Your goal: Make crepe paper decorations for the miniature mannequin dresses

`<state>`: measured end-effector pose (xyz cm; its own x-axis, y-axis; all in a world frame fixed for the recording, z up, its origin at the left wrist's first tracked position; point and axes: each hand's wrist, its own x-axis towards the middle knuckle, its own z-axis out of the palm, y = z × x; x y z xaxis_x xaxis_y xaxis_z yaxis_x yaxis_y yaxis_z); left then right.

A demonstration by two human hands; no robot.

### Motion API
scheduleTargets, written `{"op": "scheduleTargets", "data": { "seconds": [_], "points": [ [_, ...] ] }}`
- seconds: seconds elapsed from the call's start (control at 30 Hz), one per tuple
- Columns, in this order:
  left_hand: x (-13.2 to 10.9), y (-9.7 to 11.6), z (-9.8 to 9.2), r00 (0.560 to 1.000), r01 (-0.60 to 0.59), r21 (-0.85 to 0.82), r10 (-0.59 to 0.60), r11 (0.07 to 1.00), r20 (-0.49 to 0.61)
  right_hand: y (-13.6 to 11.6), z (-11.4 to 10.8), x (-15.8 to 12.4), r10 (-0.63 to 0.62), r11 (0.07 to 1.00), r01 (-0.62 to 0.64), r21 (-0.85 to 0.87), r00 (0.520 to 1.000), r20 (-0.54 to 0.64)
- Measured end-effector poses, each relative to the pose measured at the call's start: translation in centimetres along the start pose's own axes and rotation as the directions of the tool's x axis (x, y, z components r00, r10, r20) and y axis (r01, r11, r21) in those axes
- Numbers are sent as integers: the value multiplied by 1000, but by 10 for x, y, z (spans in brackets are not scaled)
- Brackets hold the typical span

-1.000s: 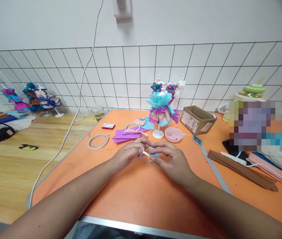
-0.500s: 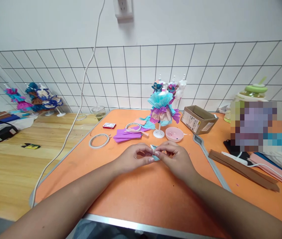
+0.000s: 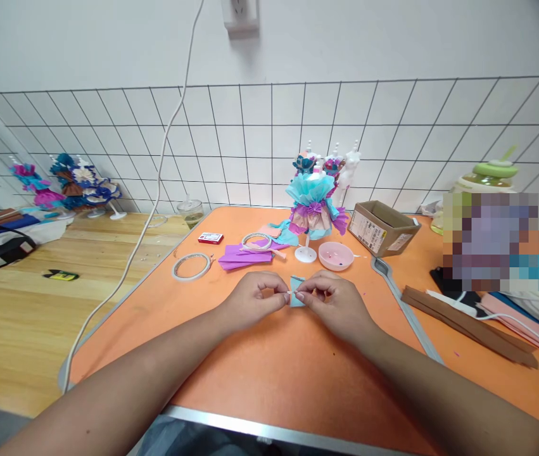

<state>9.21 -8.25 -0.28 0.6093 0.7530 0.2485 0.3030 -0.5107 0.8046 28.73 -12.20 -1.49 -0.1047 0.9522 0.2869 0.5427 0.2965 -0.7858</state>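
Observation:
My left hand [image 3: 260, 297] and my right hand [image 3: 334, 303] meet over the orange table, each with thumb and forefinger pinched. Between the fingertips runs a small whitish strip [image 3: 292, 292], too small to make out fully. Directly under it lies a little piece of light blue paper [image 3: 297, 301], partly covered by my right fingers. Just beyond my hands stands a small dress form [image 3: 311, 202] on a white base, dressed in turquoise, purple and beige crepe paper. A pink bowl [image 3: 336, 256] with tiny bits in it sits beside that base.
Two rolls of tape, one on the orange table [image 3: 192, 268] and one [image 3: 256, 242] on purple paper [image 3: 245, 258], lie to the left. A red-and-white small box [image 3: 211, 238] is behind them. On the right are a cardboard box [image 3: 383, 229] and brown paper strips [image 3: 469, 326].
My fingertips have drawn slightly apart, so the whitish strip and the light blue paper show more clearly. The whole view has shifted a little.

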Motion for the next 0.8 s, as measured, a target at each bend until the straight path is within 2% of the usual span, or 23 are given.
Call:
{"op": "scheduleTargets", "data": {
  "seconds": [0.17, 0.27, 0.37, 0.5, 0.67, 0.8],
  "points": [
    [1, -3, -4, 1000, 7, 32, -6, 999, -11, -1, -6, -1, -63, 992, 71, -107, 995, 75],
    [1, -1, -8, 996, -37, 96, 29, 995, 79, -4, -9, -4, -129, 969, 152, -195, 984, 123],
    [-1, 0, -11, 990, -22, 39, 16, 999, 142, -5, -9, -6, -151, 956, 185, -230, 976, 156],
    [-2, 2, -7, 995, -5, -26, 7, 1000, 104, -4, -7, -6, -174, 945, 218, -244, 966, 190],
    [0, 5, 4, 999, 22, 62, -25, 998, 38, -6, -2, -8, -196, 924, 245, -295, 963, 186],
    [2, 3, 2, 999, 35, 105, -30, 994, -43, -8, -4, -9, -154, 940, 194, -282, 975, 159]
  ]
}}
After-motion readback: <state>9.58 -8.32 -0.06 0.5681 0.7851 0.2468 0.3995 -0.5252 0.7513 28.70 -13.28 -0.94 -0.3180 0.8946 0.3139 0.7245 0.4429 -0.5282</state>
